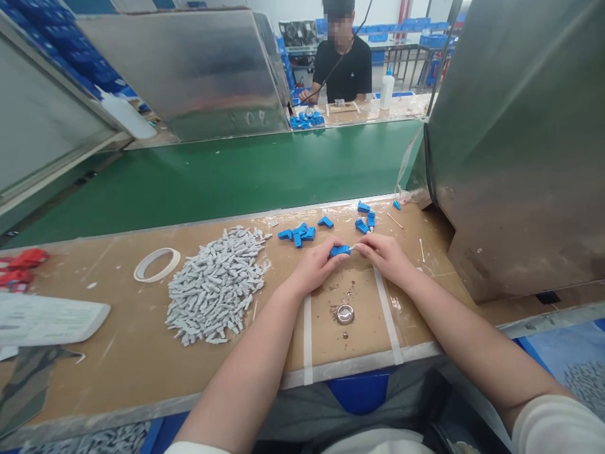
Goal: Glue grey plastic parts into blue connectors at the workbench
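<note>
My left hand (316, 265) pinches a small blue plastic part (339, 250) over the brown bench top (142, 340). My right hand (384, 254) is closed on a thin white stick (355, 247) whose tip meets the blue part's right end. A heap of grey plastic pieces (215, 284) lies to the left of my hands. Several loose blue parts (299, 233) lie just beyond my hands, with more blue parts (366, 217) further right. A small round metal dish (345, 313) sits between two white tape strips, below my hands.
A tape roll (157, 263) lies left of the grey heap. Red parts (21, 265) and a white sheet (47, 318) sit at the far left. A green conveyor belt (227, 173) runs behind the bench. A metal housing (515, 145) stands right. A person in black (343, 66) works opposite.
</note>
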Motion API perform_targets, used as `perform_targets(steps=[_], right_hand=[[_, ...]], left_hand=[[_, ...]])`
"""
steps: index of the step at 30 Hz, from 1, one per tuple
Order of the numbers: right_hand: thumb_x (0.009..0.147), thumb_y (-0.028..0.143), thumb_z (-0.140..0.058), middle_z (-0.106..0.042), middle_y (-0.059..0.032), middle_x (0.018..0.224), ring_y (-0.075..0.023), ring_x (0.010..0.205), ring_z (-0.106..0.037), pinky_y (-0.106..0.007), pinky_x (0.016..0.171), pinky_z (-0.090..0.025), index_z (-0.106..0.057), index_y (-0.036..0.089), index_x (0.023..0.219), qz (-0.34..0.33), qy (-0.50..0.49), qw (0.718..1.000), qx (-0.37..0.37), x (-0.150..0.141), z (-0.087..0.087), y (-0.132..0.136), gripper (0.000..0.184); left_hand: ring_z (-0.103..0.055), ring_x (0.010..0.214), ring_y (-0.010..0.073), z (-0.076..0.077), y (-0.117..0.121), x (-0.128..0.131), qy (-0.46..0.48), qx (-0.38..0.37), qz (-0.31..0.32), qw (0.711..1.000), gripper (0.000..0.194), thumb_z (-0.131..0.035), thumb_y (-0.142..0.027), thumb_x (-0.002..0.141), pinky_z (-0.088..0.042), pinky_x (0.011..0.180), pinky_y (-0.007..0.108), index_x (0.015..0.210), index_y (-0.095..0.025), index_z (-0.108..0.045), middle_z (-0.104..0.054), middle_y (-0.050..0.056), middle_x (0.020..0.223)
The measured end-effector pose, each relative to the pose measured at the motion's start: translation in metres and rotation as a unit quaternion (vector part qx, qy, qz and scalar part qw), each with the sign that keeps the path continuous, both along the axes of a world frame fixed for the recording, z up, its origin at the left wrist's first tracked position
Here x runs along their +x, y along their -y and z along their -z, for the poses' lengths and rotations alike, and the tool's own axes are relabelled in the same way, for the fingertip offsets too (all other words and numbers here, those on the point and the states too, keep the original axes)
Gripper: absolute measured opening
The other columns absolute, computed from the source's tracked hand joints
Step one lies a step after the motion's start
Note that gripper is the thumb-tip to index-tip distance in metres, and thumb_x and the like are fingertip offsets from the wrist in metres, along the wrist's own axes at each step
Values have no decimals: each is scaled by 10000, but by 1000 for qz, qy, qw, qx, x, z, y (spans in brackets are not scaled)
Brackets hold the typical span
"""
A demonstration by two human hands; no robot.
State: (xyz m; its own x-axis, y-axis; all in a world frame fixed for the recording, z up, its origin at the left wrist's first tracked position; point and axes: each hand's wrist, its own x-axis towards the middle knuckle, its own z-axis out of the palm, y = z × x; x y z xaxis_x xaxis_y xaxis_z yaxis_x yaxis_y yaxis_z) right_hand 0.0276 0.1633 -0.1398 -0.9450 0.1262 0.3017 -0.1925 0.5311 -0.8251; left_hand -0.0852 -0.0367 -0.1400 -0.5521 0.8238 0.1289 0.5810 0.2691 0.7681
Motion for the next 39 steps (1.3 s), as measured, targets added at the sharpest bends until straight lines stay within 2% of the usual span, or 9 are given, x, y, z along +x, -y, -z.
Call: perform_targets(steps=[2,5,8,11,17,28,34,36,39], right_hand=[[1082,468,-404,-611,-28,771,-171,734,-551,-295,713,-403,-564,205,819,-38,9,995,87,3,-6,-2,406],[1100,461,-331,-557,-19,764,-171,712,-500,-293,687,-354,-464,217,803,-78,28,989,124,8,-9,0,407],[1099,459,-317,-526,-7,753,-169,691,-475,-295,682,-349,-407,225,795,-98,47,990,88,9,-6,7,394],[1092,476,-318,-487,7,719,-165,667,-456,-297,673,-342,-377,228,774,-84,55,994,47,9,2,14,407],[1079,555,-302,-491,6,693,-168,667,-480,-304,670,-336,-395,227,750,-44,64,997,-2,7,9,21,473],[1080,510,-330,-526,3,697,-170,664,-499,-305,660,-374,-425,231,766,-7,53,997,-52,9,19,34,431],[1073,491,-349,-518,12,697,-165,679,-502,-303,679,-382,-445,224,764,-29,73,995,-69,5,17,31,419],[1061,490,-370,-463,23,675,-155,668,-478,-296,667,-360,-422,221,725,-28,70,994,-78,2,13,28,434],[1050,485,-383,-374,35,650,-138,634,-414,-290,629,-310,-355,221,679,-18,60,994,-88,1,6,23,456]], left_hand=[[-589,840,180,-1,0,3,-3,22,1,1000,326,-481,-517,1020,-427,777,303,1091,-212,-572,-649,16,951],[-540,750,161,-2,-2,8,-15,67,-27,997,343,-403,-503,1053,-407,720,293,959,-207,-548,-582,1,827],[-499,693,156,-3,-4,14,-25,87,-66,994,376,-347,-469,1074,-382,684,296,838,-213,-489,-516,-8,738],[-480,664,159,-3,-7,19,-37,81,-77,993,366,-335,-437,1074,-363,663,305,807,-219,-459,-495,-9,709],[-474,672,163,-1,-11,26,-23,79,-108,991,373,-332,-427,1075,-349,659,310,797,-218,-466,-483,-6,713],[-507,715,175,-1,-14,37,-5,58,-166,984,399,-301,-473,1087,-394,681,309,812,-225,-450,-515,10,753],[-488,686,163,-2,-12,28,15,45,-147,988,421,-308,-495,1084,-375,671,308,802,-218,-455,-492,-5,724],[-502,699,157,-5,-9,22,12,44,-119,992,405,-357,-520,1073,-380,683,300,851,-213,-500,-525,-10,751],[-567,791,162,-10,-4,14,-45,23,-44,998,357,-522,-565,1015,-402,738,290,997,-213,-578,-633,3,895]])
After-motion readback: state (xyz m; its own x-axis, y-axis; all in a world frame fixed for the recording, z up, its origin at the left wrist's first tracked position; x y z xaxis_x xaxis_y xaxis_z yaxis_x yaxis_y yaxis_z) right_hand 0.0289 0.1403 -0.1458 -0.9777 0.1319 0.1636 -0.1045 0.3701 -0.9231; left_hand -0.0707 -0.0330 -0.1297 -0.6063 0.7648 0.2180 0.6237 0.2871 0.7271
